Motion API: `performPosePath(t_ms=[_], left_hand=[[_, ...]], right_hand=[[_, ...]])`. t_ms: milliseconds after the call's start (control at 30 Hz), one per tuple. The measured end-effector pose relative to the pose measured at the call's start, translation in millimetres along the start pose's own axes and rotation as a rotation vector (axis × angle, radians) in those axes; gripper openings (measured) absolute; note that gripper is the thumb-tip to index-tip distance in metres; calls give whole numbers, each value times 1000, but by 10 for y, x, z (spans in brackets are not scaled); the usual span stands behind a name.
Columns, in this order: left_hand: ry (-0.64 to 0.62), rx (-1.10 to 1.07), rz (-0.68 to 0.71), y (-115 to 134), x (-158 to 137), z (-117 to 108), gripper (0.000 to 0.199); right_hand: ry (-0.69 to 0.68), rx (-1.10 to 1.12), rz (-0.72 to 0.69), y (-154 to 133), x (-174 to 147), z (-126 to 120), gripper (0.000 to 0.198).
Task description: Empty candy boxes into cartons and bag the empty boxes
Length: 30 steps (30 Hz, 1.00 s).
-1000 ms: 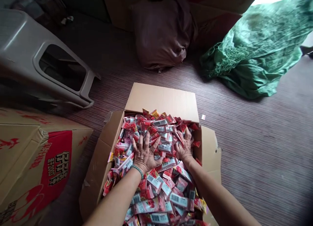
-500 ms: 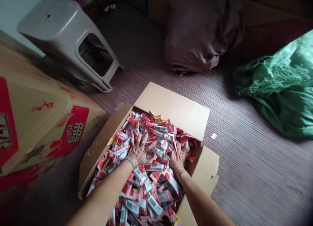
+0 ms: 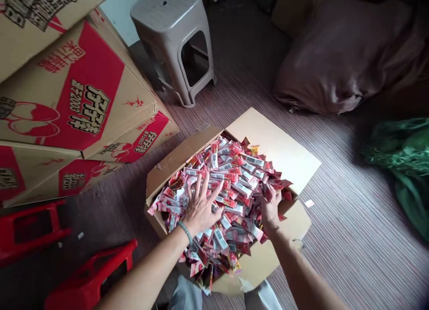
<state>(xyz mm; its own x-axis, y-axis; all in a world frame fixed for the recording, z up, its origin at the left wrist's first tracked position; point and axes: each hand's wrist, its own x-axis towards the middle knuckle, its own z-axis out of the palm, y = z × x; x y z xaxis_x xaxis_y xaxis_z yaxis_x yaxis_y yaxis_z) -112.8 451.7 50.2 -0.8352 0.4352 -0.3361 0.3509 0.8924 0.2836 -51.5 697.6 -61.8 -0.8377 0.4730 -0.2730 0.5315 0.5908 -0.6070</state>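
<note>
An open cardboard box [image 3: 268,267] on the floor is heaped with small wrapped candy packets [image 3: 219,238], red and pink with pale barcode labels. My left hand [image 3: 203,207], a beaded bracelet on its wrist, lies spread over the middle of the heap, palm down on the packets. At the right side of the box my right hand [image 3: 271,207] reaches in among the packets with its fingers bent. Part of its fingers is hidden, and I cannot tell whether a packet is in them. The far and right box flaps are folded outward.
Printed cartons [image 3: 97,91] are stacked at the left. Beyond the box stands a grey plastic stool [image 3: 167,14]. Red stools [image 3: 77,283] are at lower left. A brown sack [image 3: 335,64] and green netting [image 3: 402,153] lie to the right.
The view has swung left, so more of the cartons and the red stools show. My left hand stays spread on the packets; the fingers of my right hand are more bent.
</note>
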Motion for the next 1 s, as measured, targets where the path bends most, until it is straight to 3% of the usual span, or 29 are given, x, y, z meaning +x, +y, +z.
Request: performPosePath(t_ms=[100,133,233,333,433,533,667,867,1000], left_hand=[[-85,-46,-45,-73,-601,364,90],[-84,-40,-104,-119,-747,494,82],[-17,35,-324,-289,-974,757,61],[37,78,-473,-462,-951,820,54],[45,42,-547,-600,-806,880,57],[35,10,-609,-690,-629,1047,56],[51,-2,-647,-773,-470,1250,55],[0,-172,-598,-808,-586,1119,56],[78,-377,-543,-745,-827,889,53]], right_hand=[[56,62,152,-416,-204,-296,73],[86,34,130,-577,-274,-374,75],[91,-173,-159,-1010,-353,-432,72],[-132,-478,-516,-1258,-138,-180,73],[-276,-675,-633,-1323,189,212,78],[-201,-735,-636,-1297,360,500,80],[-110,-737,-658,-1277,384,606,77],[-187,-685,-624,-1354,327,522,69],[-345,-612,-587,-1490,-87,508,69]])
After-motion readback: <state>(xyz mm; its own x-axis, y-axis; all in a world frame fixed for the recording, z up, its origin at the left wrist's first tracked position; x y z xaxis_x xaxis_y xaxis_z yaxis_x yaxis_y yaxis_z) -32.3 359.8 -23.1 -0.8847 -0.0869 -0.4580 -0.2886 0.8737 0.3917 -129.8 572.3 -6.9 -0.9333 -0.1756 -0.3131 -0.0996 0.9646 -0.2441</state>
